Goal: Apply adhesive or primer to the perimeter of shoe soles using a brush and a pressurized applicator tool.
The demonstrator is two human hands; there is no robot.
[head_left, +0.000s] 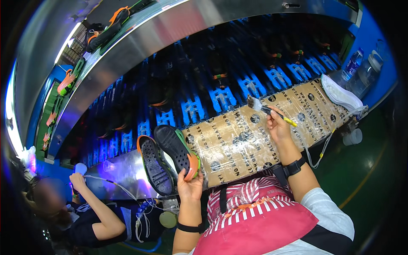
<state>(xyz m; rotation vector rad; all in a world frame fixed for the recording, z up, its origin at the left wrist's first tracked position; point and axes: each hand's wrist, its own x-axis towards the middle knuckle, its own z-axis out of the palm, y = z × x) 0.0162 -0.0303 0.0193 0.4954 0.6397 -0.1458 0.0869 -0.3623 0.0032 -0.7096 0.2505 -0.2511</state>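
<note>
Black shoe sole (177, 149) with orange-green edging; brush (272, 111) handle black and yellow.

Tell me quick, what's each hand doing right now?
Left hand: closed on the heel end of a black shoe sole.
Right hand: closed on a brush with a yellow handle.

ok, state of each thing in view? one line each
left hand: gripping shoe sole by its heel
shoe sole: held tilted, tread up
second sole: lying tread up
right hand: holding brush
brush: raised above cardboard
cardboard: flat, taped over
water bottles: upright, capped
</note>
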